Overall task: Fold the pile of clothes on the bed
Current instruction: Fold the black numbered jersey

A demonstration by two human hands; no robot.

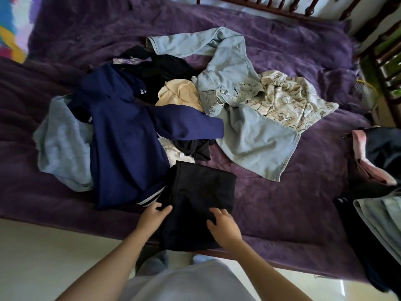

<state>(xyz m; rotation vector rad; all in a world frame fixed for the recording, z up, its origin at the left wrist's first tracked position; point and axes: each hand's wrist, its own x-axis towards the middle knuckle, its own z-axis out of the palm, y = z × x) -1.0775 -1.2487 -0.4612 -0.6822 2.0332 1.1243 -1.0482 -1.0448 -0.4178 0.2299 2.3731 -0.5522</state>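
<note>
**Black garment half folded at the bed's near edge, pile waiting behind it**

The person stands at the near edge of the bed (pixel 282 192) with both hands on a black garment (pixel 201 198) that lies in a rough rectangle, its near end hanging slightly over that edge. The left hand (pixel 153 216) rests flat on the garment's left side with fingers spread; the right hand (pixel 223 227) presses down on its near right part, fingers loosely curled, and neither seems to pinch the cloth.

The likely risk is that the overhanging end drags the garment off the bed if the hands lift away together. Its left side also touches the striped hem of the navy sweatshirt (pixel 123 140), so a sweeping fold could catch that hem and pull the pile askew.

Beyond the black garment lies the rest of the pile: a light blue top (pixel 63 144) left of the sweatshirt, a cream garment (pixel 178 94) and a denim jacket (pixel 245 118) farther back, with a patterned cloth (pixel 290 98) against the jacket. Far right of the black garment sits a stack of clothes (pixel 377 192)

No basket, box or other container is visible
</note>
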